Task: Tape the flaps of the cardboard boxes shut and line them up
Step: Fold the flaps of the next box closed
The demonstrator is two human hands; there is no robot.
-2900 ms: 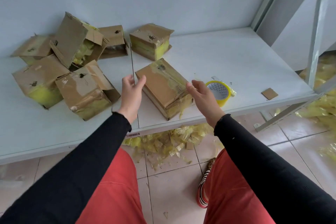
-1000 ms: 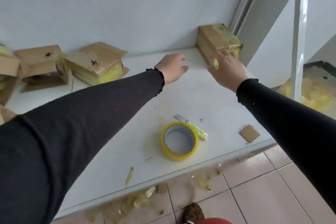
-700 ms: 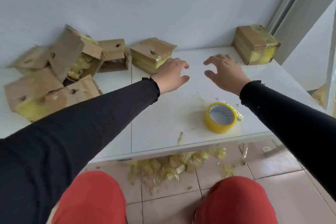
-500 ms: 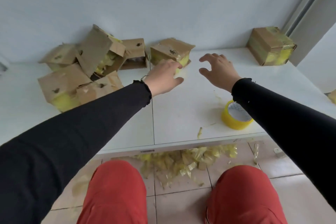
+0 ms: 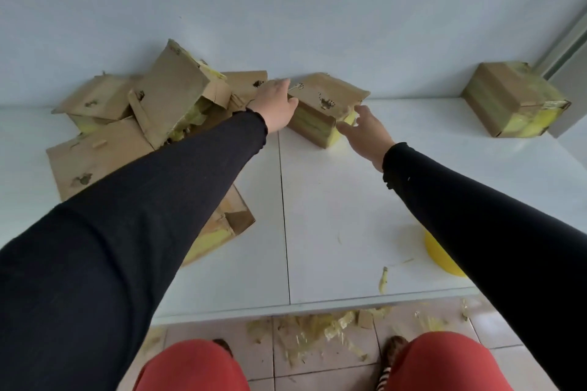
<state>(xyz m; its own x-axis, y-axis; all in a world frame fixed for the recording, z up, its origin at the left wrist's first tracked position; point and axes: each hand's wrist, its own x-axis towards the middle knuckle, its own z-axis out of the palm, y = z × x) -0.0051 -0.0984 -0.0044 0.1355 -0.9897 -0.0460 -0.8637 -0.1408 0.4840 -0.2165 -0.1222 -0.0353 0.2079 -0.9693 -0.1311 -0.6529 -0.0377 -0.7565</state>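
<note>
A heap of untaped boxes [image 5: 152,124] crowds the white table [image 5: 343,200] just left of the middle box [image 5: 320,111], touching the left arm's sleeve. Far right of that box one taped box [image 5: 511,98] stands alone; a yellow tape roll [image 5: 440,259] lies nearer the table's front edge, half hidden by the right sleeve. The middle box is worn brown cardboard, yellow tape at its end. The left hand [image 5: 278,105] grips its left edge; the right hand [image 5: 362,132] touches its right corner, fingers loosely spread
</note>
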